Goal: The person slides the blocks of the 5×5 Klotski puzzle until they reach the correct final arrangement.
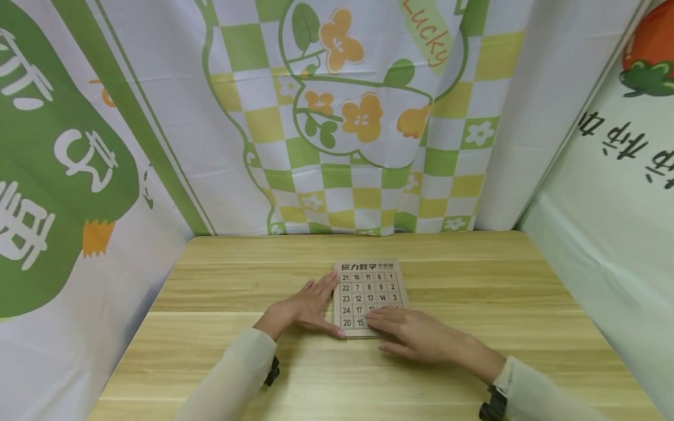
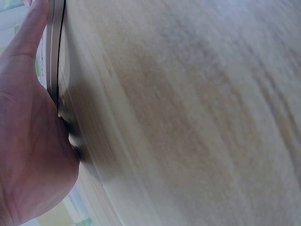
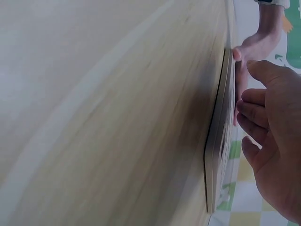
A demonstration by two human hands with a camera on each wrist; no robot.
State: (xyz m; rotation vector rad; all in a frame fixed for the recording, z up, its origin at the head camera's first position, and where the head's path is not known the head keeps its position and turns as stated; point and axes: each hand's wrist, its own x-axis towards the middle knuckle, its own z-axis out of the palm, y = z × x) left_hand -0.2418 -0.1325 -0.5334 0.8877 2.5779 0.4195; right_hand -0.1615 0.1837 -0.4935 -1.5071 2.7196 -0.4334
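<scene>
Sliding number tiles [image 1: 370, 297] about a flat wooden board [image 1: 337, 304] looks to be the work, part-way through

The board lies on the table [image 1: 326, 380] in front of the person; the left hand [image 1: 310, 307] spans its left edge, fingers extended, thumb touching near the lower left corner, while the right hand [image 1: 416, 334] rests relaxed fingers over the lower right tiles, pinching nothing visible. By judgement, some order is set: 21 to 24 run down the left column, 1 to 3 down the right; 20 and 15, along the bottom, may still need placing. The board's border encloses the tiles; whether a gap lies beneath the right hand cannot be told
</scene>
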